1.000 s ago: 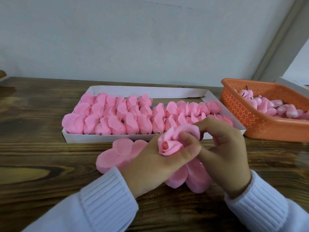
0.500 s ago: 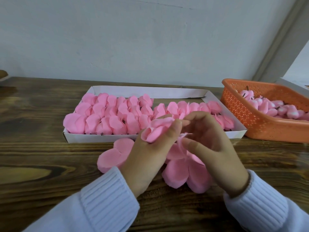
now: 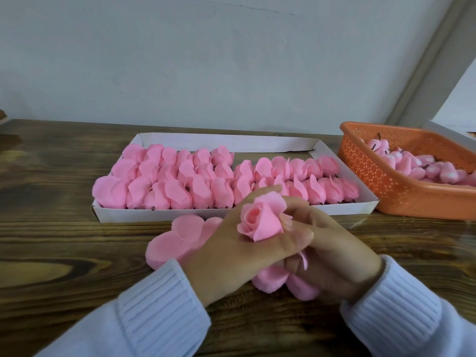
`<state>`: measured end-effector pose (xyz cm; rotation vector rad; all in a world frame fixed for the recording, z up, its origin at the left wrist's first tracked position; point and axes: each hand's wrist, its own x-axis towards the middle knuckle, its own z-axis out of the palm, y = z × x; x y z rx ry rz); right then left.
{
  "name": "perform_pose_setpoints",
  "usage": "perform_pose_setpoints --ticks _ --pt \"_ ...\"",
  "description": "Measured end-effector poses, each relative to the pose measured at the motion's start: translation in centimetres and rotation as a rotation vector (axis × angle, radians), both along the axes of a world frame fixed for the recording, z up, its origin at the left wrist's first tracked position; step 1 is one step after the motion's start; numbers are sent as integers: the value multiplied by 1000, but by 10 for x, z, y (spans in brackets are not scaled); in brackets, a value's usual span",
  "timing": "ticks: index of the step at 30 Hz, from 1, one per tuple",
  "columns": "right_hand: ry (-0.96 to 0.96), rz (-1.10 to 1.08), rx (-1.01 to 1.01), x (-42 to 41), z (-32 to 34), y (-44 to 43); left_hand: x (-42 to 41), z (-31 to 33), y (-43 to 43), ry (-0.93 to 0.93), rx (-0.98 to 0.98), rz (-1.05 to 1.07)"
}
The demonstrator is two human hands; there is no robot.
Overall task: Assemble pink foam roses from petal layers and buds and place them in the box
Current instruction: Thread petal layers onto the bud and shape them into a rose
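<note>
— What changed in the last second?

— The foam rose (image 3: 260,220) has closed up. Half a second ago it was tipped sideways with an outer petal pulled loose; now it points up at the camera, its petals wrapped snugly round the centre.

— Who holds it?

— The left hand (image 3: 226,256) grips it round the base, thumb across the front and forefinger over the top. The right hand (image 3: 337,253) has come in against the rose's right side, fingers curled and pinching the outer petal. A thin pink strip shows between the hands; it may be a petal edge, but I can't tell.

— Where is it relative to the box?

— Just in front of the front wall of the box (image 3: 154,215), above the table (image 3: 64,240) and between that wall and the table's near edge. It isn't in the box yet.

— So what does that mean for the task?

— This flower looks nearly formed, so I'd judge placing it comes soon. The finished roses (image 3: 206,181) already fill most of the box, with bare space along its back wall.

— Any material left?

— Flat petal layers (image 3: 177,238) lie on the table beside and under the hands, and buds (image 3: 422,166) sit in the orange basket (image 3: 386,191) toward the table's right edge.
</note>
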<state>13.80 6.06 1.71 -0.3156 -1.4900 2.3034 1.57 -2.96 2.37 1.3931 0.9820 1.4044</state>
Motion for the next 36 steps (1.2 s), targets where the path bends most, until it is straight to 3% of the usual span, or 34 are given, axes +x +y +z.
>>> perform_pose_setpoints --ticks 6,10,15,21,28,36 --pt "-32 34 -32 1 1 3 1 -8 4 61 -12 140" --pt "-69 -88 -14 3 5 4 0 -10 3 58 -8 308" --pt "-170 -447 447 1 0 3 0 -9 4 95 -1 428" --pt "-32 -776 838 2 1 -2 1 -8 4 34 48 357" --pt "199 -759 967 3 7 -8 0 -11 5 87 45 342" --pt "204 -732 1035 7 11 -7 4 -3 2 140 93 259"
